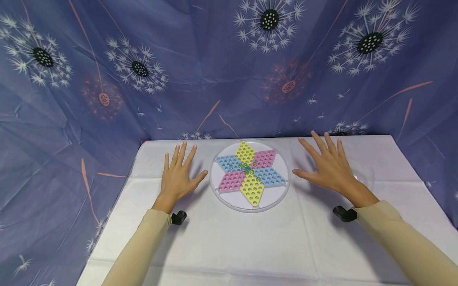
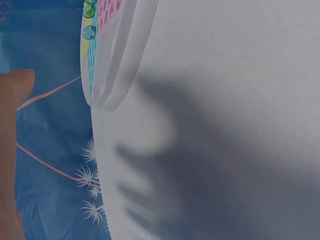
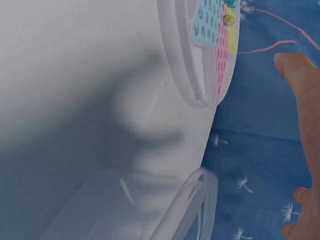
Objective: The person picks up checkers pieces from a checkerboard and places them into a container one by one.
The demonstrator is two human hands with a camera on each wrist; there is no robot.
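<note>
A round white Chinese checkers board [image 1: 224, 200] lies on the table, its star of yellow, pink and blue points pitted with holes. Several glass marbles [image 1: 247, 168] cluster around its centre, and one green marble [image 1: 258, 179] sits a little apart. To the board's left, my left hand [image 1: 177, 178] hovers with fingers spread, touching nothing. On the other side my right hand [image 1: 330, 169] is likewise spread above the table and holds nothing. Partly behind that hand is a clear plastic container [image 3: 197, 192], its rim showing in the right wrist view.
A white cloth covers the table [image 1: 229, 246]. Blue fabric [image 1: 200, 79] printed with dandelions hangs behind the table and at both sides. Black wrist mounts [image 1: 345, 213] stick out at both sleeves.
</note>
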